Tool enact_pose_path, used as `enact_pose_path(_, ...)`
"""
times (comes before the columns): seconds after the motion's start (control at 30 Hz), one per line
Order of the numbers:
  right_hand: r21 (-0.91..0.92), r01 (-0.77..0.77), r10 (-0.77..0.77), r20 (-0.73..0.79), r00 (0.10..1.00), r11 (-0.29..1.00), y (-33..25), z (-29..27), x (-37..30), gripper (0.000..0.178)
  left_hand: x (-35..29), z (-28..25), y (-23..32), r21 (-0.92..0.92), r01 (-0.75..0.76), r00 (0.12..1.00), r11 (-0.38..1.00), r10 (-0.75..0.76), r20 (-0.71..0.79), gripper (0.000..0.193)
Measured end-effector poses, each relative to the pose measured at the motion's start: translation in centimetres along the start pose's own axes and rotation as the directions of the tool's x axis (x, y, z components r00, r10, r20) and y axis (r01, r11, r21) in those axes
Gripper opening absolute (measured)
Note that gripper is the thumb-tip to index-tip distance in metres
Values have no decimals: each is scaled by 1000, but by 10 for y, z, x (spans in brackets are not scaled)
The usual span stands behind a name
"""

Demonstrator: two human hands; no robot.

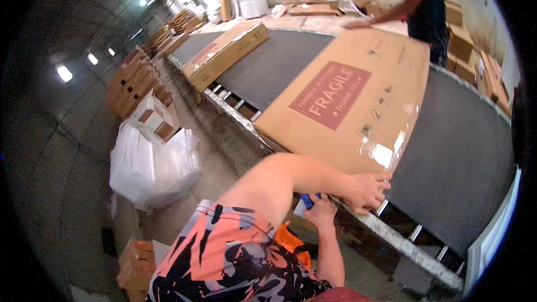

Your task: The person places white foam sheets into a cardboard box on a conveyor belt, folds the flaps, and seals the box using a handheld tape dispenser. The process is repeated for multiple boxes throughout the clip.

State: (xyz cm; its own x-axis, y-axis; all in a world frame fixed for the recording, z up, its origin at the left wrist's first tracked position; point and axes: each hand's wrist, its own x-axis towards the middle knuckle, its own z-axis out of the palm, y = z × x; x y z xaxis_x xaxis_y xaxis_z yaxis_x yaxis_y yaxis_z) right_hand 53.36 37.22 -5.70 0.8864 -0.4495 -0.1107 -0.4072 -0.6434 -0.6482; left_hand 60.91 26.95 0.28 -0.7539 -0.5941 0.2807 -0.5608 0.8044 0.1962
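Observation:
A long, flat cardboard box (274, 117) with a dark red printed label and shiny clear tape lies across the dark conveyor belt (447, 151). My left hand (366, 191) grips its near corner, fingers curled at the edge; the left arm crosses over my right. Lower down, beside the conveyor's metal side rail, my right hand (320, 212) is closed around a small blue object (306, 201), mostly hidden, whose kind I cannot make out. At the box's far end, another person's hand (358, 23) rests on or near its edge.
A narrower taped carton (224, 56) lies farther along the conveyor. Left of it, on the floor, stand a plastic-wrapped white bundle (154, 162) and stacked brown cartons (131, 84). A person in dark clothing (430, 17) stands across the belt. Bare rollers (415, 232) show along the near rail.

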Motion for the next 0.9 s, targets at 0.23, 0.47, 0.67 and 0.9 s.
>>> enact_pose_path(0.23,68,-3,-2,78,997,998,16,35,-38,62,-14,-2,5,111,6,1000,994,-8,21,30)
enact_pose_path(0.47,171,-372,389,-75,918,912,24,40,-112,69,-23,12,-25,140,-60,996,988,68,-49,32)
enact_pose_path(0.67,663,-438,794,-483,369,607,3,70,-229,54,-53,-51,-7,316,91,924,944,-199,327,46)
enact_pose_path(0.9,965,91,886,-186,-424,246,-49,127,-326,61,-72,-47,-24,304,45,954,952,-131,269,49)
